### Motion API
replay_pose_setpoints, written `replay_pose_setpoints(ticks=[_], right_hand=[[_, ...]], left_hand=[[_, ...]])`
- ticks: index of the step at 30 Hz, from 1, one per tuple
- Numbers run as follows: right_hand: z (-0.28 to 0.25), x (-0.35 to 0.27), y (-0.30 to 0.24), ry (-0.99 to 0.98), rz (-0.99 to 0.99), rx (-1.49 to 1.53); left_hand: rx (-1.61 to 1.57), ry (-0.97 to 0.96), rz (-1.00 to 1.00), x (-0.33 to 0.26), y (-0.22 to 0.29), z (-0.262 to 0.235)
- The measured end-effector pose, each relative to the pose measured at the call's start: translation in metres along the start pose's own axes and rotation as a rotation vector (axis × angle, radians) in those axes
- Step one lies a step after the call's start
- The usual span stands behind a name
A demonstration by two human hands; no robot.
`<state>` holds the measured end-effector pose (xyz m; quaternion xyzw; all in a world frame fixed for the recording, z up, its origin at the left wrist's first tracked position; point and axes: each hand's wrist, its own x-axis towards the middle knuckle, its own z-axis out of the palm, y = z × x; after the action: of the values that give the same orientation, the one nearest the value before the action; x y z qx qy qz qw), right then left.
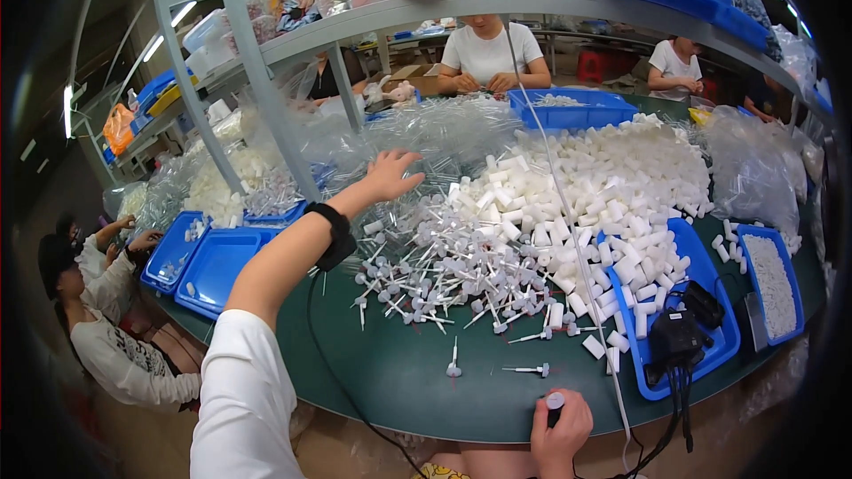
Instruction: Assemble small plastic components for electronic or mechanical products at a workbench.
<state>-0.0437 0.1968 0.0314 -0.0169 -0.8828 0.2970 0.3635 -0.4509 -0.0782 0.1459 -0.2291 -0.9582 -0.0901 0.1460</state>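
Note:
My left hand (390, 174) stretches far across the green table (373, 372), fingers apart and holding nothing visible. It is over the near edge of a heap of clear plastic tubes (435, 137); whether it touches them I cannot tell. Low at the table's front edge, my right hand (568, 426) is closed round a dark cylinder with a pale round end (555, 401). Between the hands lies a pile of small grey-and-white plastic parts with thin stems (453, 270). Two such parts, one upright in view (454, 359) and one sideways (528, 369), lie apart from it.
White cylinders (612, 168) are heaped at centre right. A blue tray (719, 359) there holds black devices (679, 337) with cables. Another tray (797, 319) holds white bits. A white cord (568, 204) hangs across the view, and a grey shelf frame (266, 80) rises left. Other people sit around.

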Motion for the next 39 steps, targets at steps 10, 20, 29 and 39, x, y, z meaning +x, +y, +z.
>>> replay_pose_setpoints(ticks=[10,20,29,39], right_hand=[[-0.004,0.010,-0.010,0.021,0.010,-0.085],[-0.007,0.014,-0.013,0.008,0.042,-0.076],[0.003,0.005,-0.001,-0.005,0.054,-0.069],[0.001,0.002,0.000,-0.014,0.026,-0.034]], left_hand=[[0.026,-0.271,0.072,0.124,0.058,0.049],[0.255,-0.674,0.023,0.146,-0.001,0.062],[0.217,-0.707,-0.032,0.111,0.005,0.044],[0.090,-0.558,-0.091,0.053,-0.076,0.032]])
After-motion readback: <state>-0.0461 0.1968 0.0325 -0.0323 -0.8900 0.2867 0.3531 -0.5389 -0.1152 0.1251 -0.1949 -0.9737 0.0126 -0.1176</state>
